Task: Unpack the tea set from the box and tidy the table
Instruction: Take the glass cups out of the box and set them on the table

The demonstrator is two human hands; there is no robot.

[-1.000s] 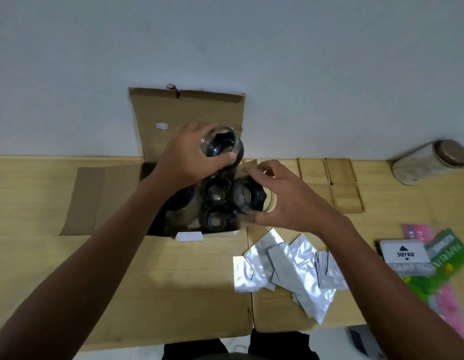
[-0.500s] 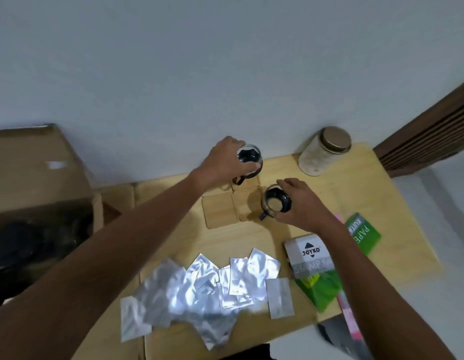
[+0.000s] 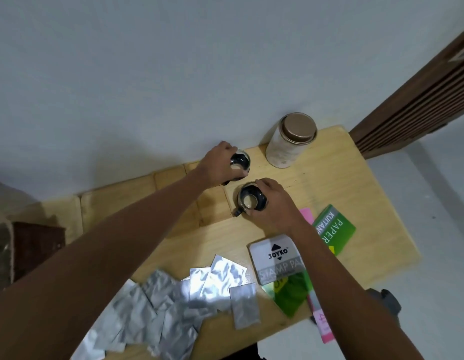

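Two small glass tea cups with black holders stand on square wooden coasters at the back of the wooden table [image 3: 355, 203]. My left hand [image 3: 220, 165] grips the far cup [image 3: 241, 161] from its left side, close to the wall. My right hand [image 3: 272, 203] grips the near cup [image 3: 250, 200] from the right; its black handle points toward me. A bare coaster [image 3: 212, 207] lies left of the near cup. The cardboard box [image 3: 30, 245] shows only as a dark corner at the left edge, its contents hidden.
A tall jar with a brown lid [image 3: 290, 141] stands right of the far cup by the wall. Several silver foil sachets [image 3: 189, 294] lie scattered at the front. A stamp pad box [image 3: 276, 258], a green paper pack [image 3: 334, 227] and pink paper sit at the right.
Both hands lifted a cup each out of the box, carried them right and set them down on the coasters. The view swung right, so the box slid to the left edge.
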